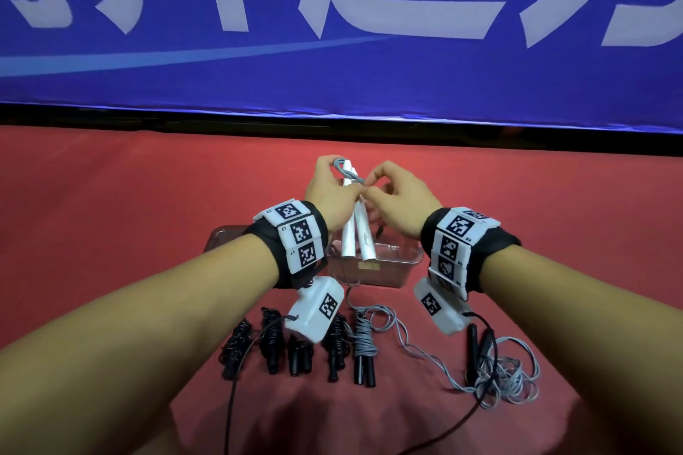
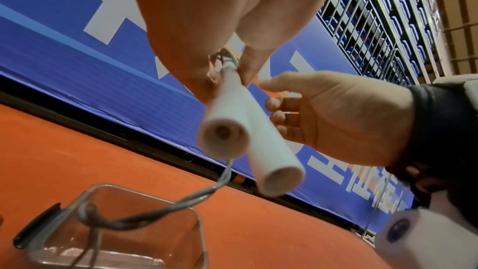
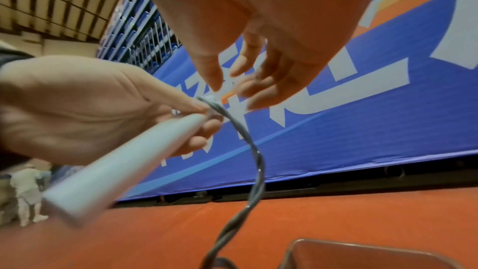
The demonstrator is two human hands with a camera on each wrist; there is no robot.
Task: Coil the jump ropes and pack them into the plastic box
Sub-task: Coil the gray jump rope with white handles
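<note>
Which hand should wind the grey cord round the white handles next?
Right. The left hand already grips both white handles near their tops, anchoring them. The right hand pinches the grey cord at the handle tops, so it is probably freer to wrap.

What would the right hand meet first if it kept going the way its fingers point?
Probably the grey rope at the top of the white handles gripped by the left hand; the right hand is already about touching it, though depth is unclear.

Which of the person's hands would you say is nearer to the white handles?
Left. The left hand grips the white handles near their rope end; the right hand is beside them, its fingertips at the grey rope.
</note>
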